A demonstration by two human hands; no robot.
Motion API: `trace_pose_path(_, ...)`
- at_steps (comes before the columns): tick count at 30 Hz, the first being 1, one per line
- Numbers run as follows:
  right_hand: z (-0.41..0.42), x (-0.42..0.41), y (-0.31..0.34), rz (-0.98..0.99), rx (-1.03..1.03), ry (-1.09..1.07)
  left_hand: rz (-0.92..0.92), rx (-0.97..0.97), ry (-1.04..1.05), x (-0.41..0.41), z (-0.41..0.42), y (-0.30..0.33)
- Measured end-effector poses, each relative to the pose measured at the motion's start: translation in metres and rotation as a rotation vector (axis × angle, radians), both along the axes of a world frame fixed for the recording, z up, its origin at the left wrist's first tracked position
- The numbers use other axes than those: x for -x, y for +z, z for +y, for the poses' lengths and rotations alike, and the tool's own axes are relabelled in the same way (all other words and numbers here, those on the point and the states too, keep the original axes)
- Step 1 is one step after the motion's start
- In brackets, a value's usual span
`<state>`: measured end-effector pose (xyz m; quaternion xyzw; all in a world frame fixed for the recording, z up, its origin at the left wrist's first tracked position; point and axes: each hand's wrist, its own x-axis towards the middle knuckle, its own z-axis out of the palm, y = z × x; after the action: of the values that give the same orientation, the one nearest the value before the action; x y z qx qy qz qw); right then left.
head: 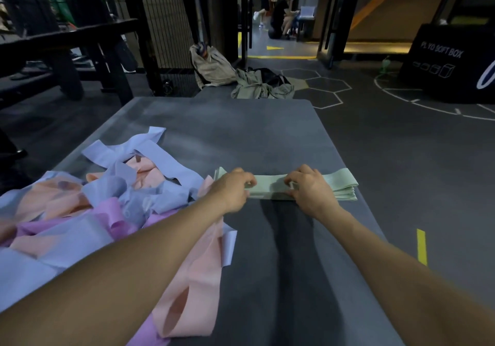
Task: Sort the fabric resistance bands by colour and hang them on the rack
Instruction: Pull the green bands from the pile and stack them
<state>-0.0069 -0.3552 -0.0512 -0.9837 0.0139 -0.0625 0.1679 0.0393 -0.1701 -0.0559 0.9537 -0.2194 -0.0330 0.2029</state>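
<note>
Left hand (235, 189) and right hand (308, 189) — both pinching the green bands (340, 184).

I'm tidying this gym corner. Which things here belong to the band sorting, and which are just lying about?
Part of the job:
green bands, stacked, gripped by left hand and right hand
mixed pile of blue, peach and purple bands
grey table

Lying about:
beige bag
olive garment
plyo box

A grey surface (241, 131) fills the middle. Beyond its far edge, a beige bag (211, 66) and crumpled olive clothing (261, 85) lie on the floor. A black box (452, 64) stands at right, near a yellow floor mark (421, 246). People sit in the far doorway (281, 18).
</note>
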Motion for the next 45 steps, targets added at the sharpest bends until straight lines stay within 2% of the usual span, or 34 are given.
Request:
trace_pose_path(4,0.025,0.007,0.014,-0.004,-0.099,0.016,-0.07,0.237,0.051,0.018,0.02,0.022)
trace_pose_path(7,0.069,0.016,0.028,-0.018,-0.149,0.102,-0.141,0.299,0.122,0.038,0.056,0.035)
trace_pose_path(13,0.172,0.032,0.042,0.067,-0.243,0.275,-0.244,0.244,0.293,0.076,0.158,0.055)
trace_pose_path(16,0.219,0.044,0.043,0.144,-0.287,0.339,-0.262,0.134,0.416,0.095,0.217,0.053)
trace_pose_path(20,0.27,0.05,0.039,0.222,-0.256,0.43,-0.08,0.012,0.566,0.125,0.281,0.038)
trace_pose_path(24,0.303,0.07,0.027,0.377,-0.159,0.523,-0.024,-0.004,0.63,0.152,0.311,0.022)
trace_pose_path(27,0.321,0.086,0.01,0.322,0.073,0.589,0.055,-0.087,0.591,0.169,0.319,0.009)
trace_pose_path(29,0.328,0.09,0.003,0.292,0.136,0.584,0.077,-0.064,0.583,0.178,0.322,0.003)
trace_pose_path(31,0.329,0.09,0.005,0.244,0.052,0.567,0.051,0.057,0.583,0.178,0.325,0.004)
trace_pose_path(35,0.321,0.074,0.037,0.157,-0.073,0.472,-0.08,0.454,0.556,0.168,0.334,0.02)
trace_pose_path(37,0.313,0.064,0.061,0.102,-0.157,0.409,-0.119,0.557,0.602,0.165,0.336,0.032)
trace_pose_path(45,0.288,0.043,0.129,-0.193,-0.367,0.222,-0.178,0.494,0.721,0.149,0.343,0.054)
